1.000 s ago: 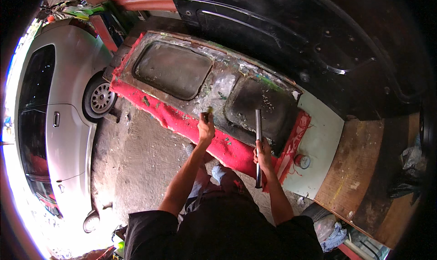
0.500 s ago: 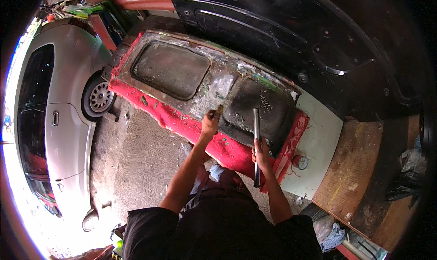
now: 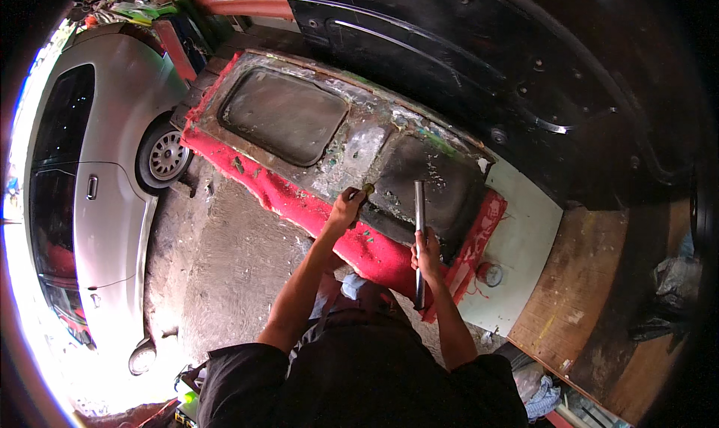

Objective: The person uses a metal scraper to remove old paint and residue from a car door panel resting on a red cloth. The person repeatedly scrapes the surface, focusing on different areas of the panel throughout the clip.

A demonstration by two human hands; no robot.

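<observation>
A worn grey panel point(image 3: 329, 175) with two dark recesses and flaking paint lies on red cloth point(image 3: 281, 199) in front of me. My left hand point(image 3: 347, 206) is closed on a small short tool with a yellowish end point(image 3: 368, 189), held at the panel's near side, between the two recesses. I cannot make out the tool's kind or whether its tip touches the panel. My right hand point(image 3: 427, 256) grips a straight shiny metal bar point(image 3: 419, 207) below its middle. The bar's upper part is over the right-hand recess point(image 3: 442, 177), and its lower end reaches past the red cloth.
A silver car point(image 3: 112, 196) stands at the left. A large black panel point(image 3: 509, 61) rises behind the work. On the pale board point(image 3: 517, 233) at right sits a small round container point(image 3: 490, 273), beside a brown wooden surface point(image 3: 577, 278). Rough concrete floor point(image 3: 217, 271) shows at the lower left.
My left hand with the small tool has shifted slightly right and down across the panel. The metal bar in my right hand has moved a little left. Both grips stay closed.
</observation>
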